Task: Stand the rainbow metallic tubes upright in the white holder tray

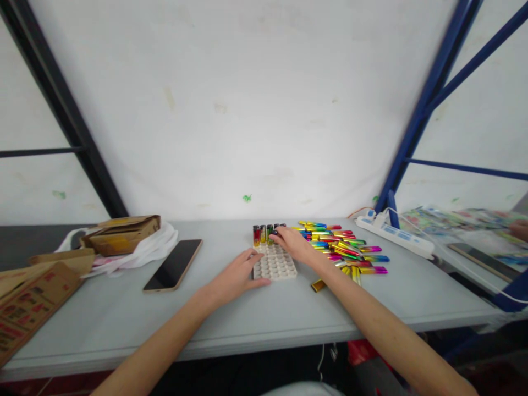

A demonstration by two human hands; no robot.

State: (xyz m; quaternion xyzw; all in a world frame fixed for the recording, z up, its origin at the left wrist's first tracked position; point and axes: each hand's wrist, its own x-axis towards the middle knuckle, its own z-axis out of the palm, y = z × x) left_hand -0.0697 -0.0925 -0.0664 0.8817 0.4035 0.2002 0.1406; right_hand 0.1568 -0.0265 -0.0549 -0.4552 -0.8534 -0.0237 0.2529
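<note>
A white tray (275, 264) with rows of round holes lies on the table in front of me. My left hand (239, 275) grips its left side, thumb at the front corner and fingers over the edge. Along the back row stand several shiny coloured tubes (263, 235) with dark tops. My right hand (291, 242) is over the back right of the tray, fingers closed around the top of one of these tubes. The fingertips partly hide that tube. Right of the tray, beside my right forearm, lies a loose pile of shiny multicoloured tubes (342, 247).
A phone (174, 265) lies left of the tray. Farther left are an open cardboard box (127, 234), a white plastic bag (159, 242) and a bigger carton (37, 297). A power strip (394, 237) with cables lies by the blue frame post (421, 121) at right.
</note>
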